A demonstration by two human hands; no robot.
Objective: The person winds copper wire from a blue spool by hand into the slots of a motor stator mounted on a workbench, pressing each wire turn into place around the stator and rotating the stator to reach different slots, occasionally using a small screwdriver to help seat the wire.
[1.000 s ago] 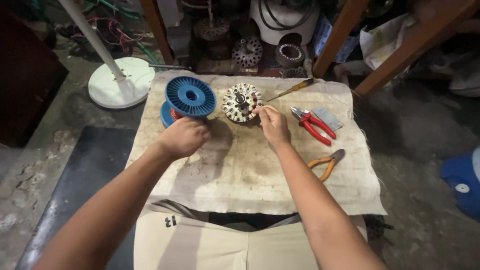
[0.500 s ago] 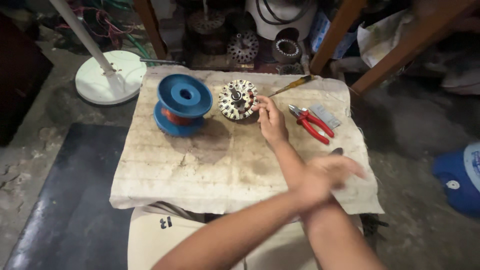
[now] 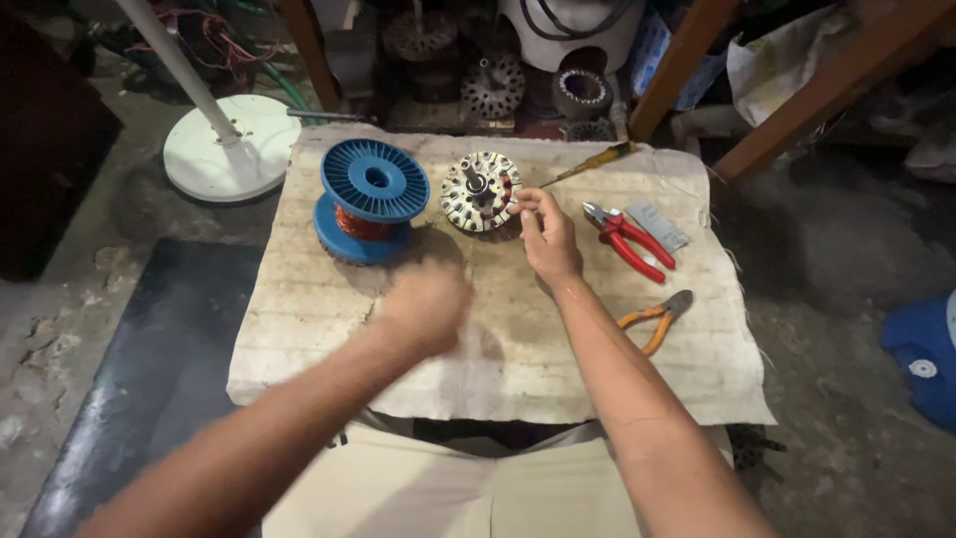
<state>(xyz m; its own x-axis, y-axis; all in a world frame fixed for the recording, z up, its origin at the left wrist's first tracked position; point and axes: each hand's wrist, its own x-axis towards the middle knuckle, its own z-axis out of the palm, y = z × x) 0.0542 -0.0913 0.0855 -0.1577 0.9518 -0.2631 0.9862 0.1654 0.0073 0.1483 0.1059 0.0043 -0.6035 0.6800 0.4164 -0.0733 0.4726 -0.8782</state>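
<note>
The left hand [image 3: 426,307] had swung back leftward, blurred, grip unreadable, holding nothing visible. The right hand [image 3: 546,231] pinched at the stator [image 3: 481,191], centre-far on the cloth [image 3: 299,329]: probably heavy, rigid; best held by its rim.

Everything sits around the stator [image 3: 482,191], on the cloth [image 3: 498,349]. Spool [image 3: 371,199] just left of it. Right hand [image 3: 548,234] touches its right edge; left hand [image 3: 426,307] hovers nearer, down-left. Screwdriver [image 3: 588,164] angles off behind-right. Cutters [image 3: 627,237] lie right, pliers [image 3: 657,319] right and nearer. Fan base [image 3: 224,149] stands far left, off the cloth.
</note>
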